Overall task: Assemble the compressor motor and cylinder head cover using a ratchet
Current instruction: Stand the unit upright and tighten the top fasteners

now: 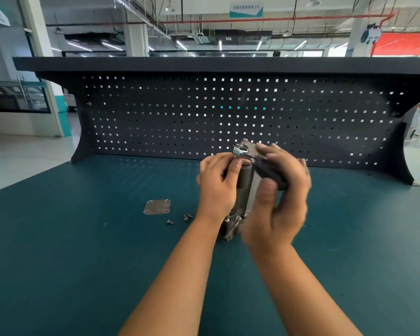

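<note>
The grey compressor motor stands upright on the green bench top between my two hands. My left hand grips its upper left side. My right hand holds the black handle of the ratchet, whose chrome head sits on top of the motor. The right hand is motion-blurred. A flat square cylinder head cover with corner holes lies on the bench to the left. Three small bolts lie loose near it.
The green bench top stretches wide on all sides. A dark perforated back panel with a shelf above it closes off the far edge. A factory hall shows beyond.
</note>
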`<state>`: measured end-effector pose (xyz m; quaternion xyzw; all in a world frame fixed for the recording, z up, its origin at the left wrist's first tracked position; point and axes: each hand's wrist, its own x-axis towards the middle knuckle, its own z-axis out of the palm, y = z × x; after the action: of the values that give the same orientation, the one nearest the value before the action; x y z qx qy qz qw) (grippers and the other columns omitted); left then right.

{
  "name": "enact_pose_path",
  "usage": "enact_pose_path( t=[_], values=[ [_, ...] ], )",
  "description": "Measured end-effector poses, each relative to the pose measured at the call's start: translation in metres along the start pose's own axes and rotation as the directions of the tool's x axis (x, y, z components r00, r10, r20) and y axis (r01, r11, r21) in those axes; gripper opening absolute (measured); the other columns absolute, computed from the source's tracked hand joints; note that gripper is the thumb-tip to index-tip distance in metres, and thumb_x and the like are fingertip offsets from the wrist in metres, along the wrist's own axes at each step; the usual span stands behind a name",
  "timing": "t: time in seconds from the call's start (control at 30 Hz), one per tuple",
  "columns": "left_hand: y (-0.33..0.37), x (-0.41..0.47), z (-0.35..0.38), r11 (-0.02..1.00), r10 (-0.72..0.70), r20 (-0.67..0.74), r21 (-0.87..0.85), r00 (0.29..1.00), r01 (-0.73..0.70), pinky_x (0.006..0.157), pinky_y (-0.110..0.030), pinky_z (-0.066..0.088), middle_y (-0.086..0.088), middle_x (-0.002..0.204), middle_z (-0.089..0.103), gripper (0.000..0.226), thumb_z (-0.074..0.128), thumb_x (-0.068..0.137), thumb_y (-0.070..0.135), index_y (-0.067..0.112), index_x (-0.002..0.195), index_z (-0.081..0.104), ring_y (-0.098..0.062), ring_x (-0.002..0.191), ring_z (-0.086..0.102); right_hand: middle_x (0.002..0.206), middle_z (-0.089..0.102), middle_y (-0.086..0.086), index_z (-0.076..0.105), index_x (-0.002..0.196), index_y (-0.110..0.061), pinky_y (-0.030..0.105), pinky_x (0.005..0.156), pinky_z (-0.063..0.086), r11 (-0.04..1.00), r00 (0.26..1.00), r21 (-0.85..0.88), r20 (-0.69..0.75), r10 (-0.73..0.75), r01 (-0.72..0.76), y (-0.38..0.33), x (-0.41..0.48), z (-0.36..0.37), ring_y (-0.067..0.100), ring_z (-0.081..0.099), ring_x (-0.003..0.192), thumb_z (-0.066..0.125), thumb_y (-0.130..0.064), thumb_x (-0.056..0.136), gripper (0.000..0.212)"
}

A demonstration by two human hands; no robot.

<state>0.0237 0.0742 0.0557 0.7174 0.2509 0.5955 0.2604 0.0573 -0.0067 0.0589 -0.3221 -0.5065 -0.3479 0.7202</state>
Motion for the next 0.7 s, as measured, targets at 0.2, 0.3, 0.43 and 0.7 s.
enact_pose_path(
  t=[0.2,0.3,0.43,0.7],
  values=[
    [0.001,-0.001,-0.002,1.0,-0.005,0.005,0.018,1.0,0.005,0.102,-0.047,0.033,0.019,0.099,0.058,0.025,0.047,0.097,0.028,0.022,0.093,0.07,-0.012,0.112,0.041,0.102,0.06,0.009,0.047,0.107,-0.024,0.025,0.087,0.044,0.928,0.907,0.144,-0.205,0.368,-0.344,0.044,0.012,-0.025,0.018,0.059,0.096,0.031,-0.026,0.099,0.018],
    [0.003,-0.001,-0.001,1.0,-0.021,0.032,0.02,0.999,0.021,0.103,-0.047,0.032,0.017,0.102,0.058,0.026,0.046,0.097,0.027,0.016,0.098,0.071,-0.009,0.112,0.039,0.09,0.055,-0.013,0.052,0.103,-0.019,0.002,0.073,0.034,0.766,0.756,0.005,-0.159,0.635,-0.642,0.079,0.022,-0.03,-0.013,0.051,0.08,0.03,-0.032,0.098,0.026],
    [0.003,-0.003,-0.001,0.999,-0.014,0.04,0.039,0.999,0.012,0.105,-0.045,0.031,0.006,0.111,0.063,0.029,0.047,0.097,0.029,0.014,0.101,0.072,-0.009,0.113,0.039,0.097,0.051,-0.02,0.052,0.113,-0.02,0.019,0.086,0.035,0.57,0.56,-0.138,0.108,0.821,-0.81,0.12,0.032,-0.017,-0.001,0.049,0.095,0.029,-0.036,0.103,0.03],
    [-0.001,0.003,-0.007,0.998,-0.029,0.046,0.054,0.999,0.026,0.105,-0.045,0.031,0.006,0.113,0.061,0.031,0.044,0.098,0.028,0.011,0.105,0.069,-0.009,0.115,0.038,0.107,0.062,-0.015,0.055,0.105,-0.029,0.029,0.088,0.041,0.506,0.509,0.067,0.062,0.858,-0.86,0.103,0.032,-0.017,0.013,0.06,0.109,0.04,-0.037,0.099,0.018]
  ],
)
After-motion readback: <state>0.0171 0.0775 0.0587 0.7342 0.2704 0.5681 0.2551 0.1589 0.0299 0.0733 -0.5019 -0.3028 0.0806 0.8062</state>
